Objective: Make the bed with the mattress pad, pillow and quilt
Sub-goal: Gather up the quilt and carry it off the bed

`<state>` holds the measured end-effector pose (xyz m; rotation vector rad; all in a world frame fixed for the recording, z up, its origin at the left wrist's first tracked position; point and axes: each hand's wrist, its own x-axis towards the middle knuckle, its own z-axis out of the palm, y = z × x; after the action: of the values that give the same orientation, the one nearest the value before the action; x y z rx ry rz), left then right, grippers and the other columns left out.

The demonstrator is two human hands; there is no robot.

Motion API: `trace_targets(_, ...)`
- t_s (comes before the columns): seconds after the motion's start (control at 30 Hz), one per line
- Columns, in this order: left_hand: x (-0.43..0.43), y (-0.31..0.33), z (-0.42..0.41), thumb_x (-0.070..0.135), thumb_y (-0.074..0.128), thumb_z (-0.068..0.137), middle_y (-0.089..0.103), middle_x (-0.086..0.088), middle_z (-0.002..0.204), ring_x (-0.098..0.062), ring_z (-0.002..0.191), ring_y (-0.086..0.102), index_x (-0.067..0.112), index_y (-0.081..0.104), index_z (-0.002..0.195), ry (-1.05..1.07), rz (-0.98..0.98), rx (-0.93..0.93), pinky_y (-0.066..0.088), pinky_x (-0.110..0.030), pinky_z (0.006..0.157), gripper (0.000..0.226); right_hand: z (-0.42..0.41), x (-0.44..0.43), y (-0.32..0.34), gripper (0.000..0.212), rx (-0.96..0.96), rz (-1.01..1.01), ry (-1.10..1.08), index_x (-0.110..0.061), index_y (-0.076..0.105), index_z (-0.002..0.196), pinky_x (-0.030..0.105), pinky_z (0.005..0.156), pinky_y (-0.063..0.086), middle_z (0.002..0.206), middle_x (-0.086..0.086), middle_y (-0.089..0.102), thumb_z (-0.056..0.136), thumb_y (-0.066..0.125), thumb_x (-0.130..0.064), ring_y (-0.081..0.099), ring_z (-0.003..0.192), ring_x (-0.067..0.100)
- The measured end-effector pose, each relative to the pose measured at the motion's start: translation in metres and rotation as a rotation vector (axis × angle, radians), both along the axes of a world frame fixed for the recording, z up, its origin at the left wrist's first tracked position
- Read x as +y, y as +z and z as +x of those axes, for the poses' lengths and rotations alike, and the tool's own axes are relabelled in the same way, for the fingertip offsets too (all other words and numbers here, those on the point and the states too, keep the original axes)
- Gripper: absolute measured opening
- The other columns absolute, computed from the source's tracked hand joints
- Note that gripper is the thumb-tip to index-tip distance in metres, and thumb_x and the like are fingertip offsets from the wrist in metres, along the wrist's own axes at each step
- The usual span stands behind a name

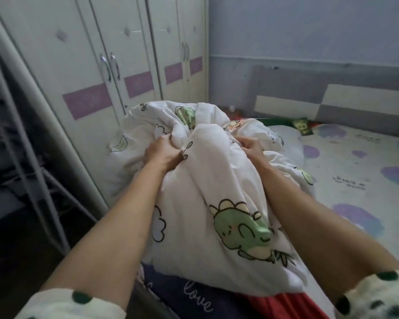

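Between both hands sits the bunched quilt (207, 180); left hand (162, 153) and right hand (249, 147) each clutch its fabric.

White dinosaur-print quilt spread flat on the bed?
No: the white dinosaur-print quilt is a bunched heap gripped by left hand and right hand.

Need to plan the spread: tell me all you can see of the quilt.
The quilt is white, soft-looking fabric printed with green dinosaurs and outlined clouds. It lies bunched in a crumpled heap, not spread, partly on the purple-blotched mattress pad. The left hand and right hand each grip a fold near its top.
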<state>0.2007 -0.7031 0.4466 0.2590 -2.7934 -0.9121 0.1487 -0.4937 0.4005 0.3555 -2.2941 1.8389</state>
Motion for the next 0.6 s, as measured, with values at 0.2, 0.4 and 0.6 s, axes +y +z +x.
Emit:
trace_targets(0.2, -0.104, 0.001, 0.062, 0.034, 0.057, 0.085, 0.060, -0.021, 0.122, -0.040, 0.112, 0.055, 0.012, 0.057, 0.123, 0.356, -0.013, 0.026, 0.043, -0.038, 0.088, 0.044, 0.013, -0.125, 0.012, 0.029, 0.014, 0.027, 0.344, -0.007, 0.057, 0.067, 0.011, 0.041, 0.025, 0.037, -0.020, 0.039, 0.087, 0.052, 0.014, 0.033, 0.037, -0.005)
trace_targets(0.4, -0.198, -0.002, 0.160, 0.033, 0.052, 0.087, 0.061, -0.018, 0.121, -0.039, 0.111, 0.055, 0.016, 0.056, 0.123, 0.655, -0.008, 0.029, 0.043, -0.039, 0.089, 0.040, 0.053, -0.259, 0.012, 0.049, 0.023, 0.037, 0.673, -0.017, 0.037, 0.052, 0.014, 0.043, 0.018, 0.038, -0.019, 0.029, 0.090, 0.054, 0.008, 0.025, 0.039, -0.002)
trace_targets(0.6, -0.302, -0.003, 0.296, 0.035, 0.055, 0.086, 0.061, -0.014, 0.123, -0.038, 0.113, 0.055, 0.018, 0.055, 0.123, 0.980, 0.011, 0.028, 0.042, -0.038, 0.091, 0.041, 0.152, -0.418, 0.012, 0.053, 0.062, 0.041, 0.989, -0.019, 0.028, 0.050, 0.015, 0.045, 0.016, 0.038, -0.017, 0.025, 0.089, 0.057, 0.002, 0.023, 0.041, 0.001)
